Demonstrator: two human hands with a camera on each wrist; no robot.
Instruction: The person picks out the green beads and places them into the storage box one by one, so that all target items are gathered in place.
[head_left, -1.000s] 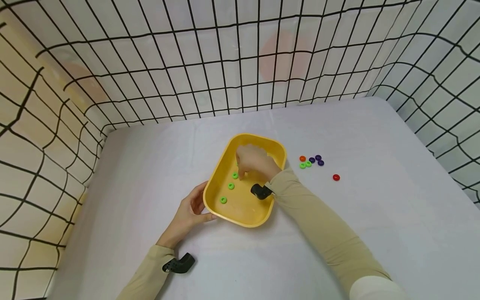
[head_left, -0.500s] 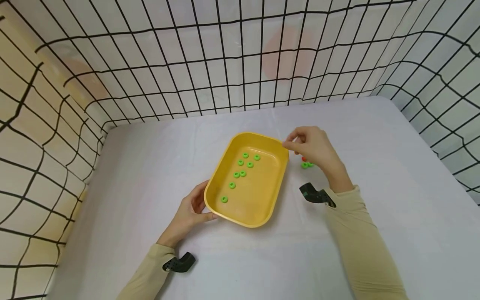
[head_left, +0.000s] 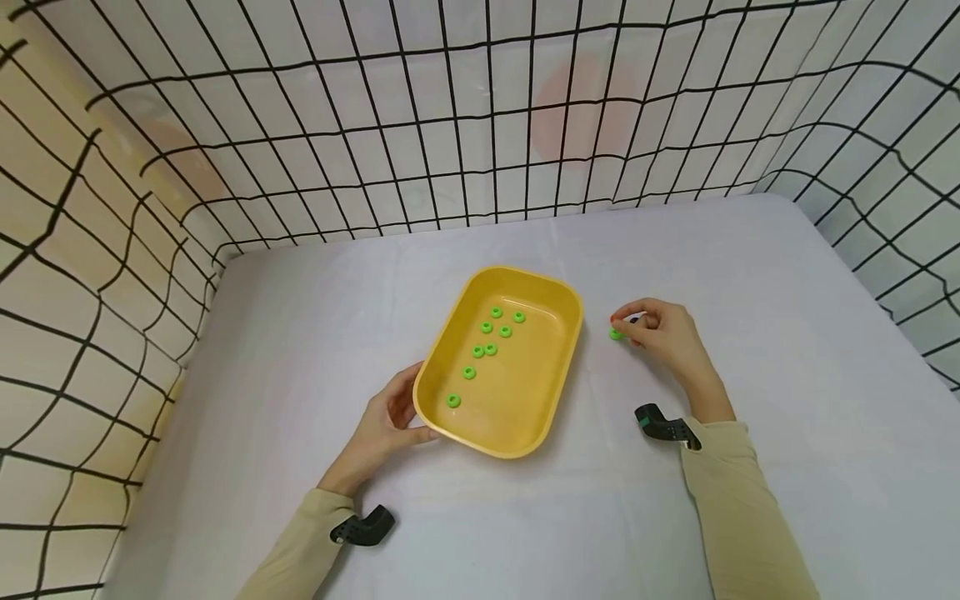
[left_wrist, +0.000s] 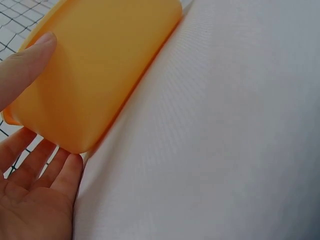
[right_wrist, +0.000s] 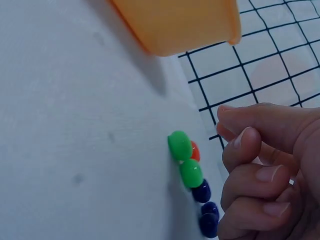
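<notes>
The right hand [head_left: 667,333] is held just over loose beads on the counter [head_left: 750,275], its fingers [right_wrist: 250,145] curled and pinching nothing. Only the right wrist view shows the cluster in full: two green beads [right_wrist: 185,160], one red bead [right_wrist: 195,151] and dark blue beads [right_wrist: 205,205], all glossy and rounded. In the head view one green bead shows. The left hand [head_left: 386,425] grips the smooth yellow tray [head_left: 540,417] at its near corner, thumb on the wall. Seven green rings [head_left: 487,342] are seen inside only from the head view.
</notes>
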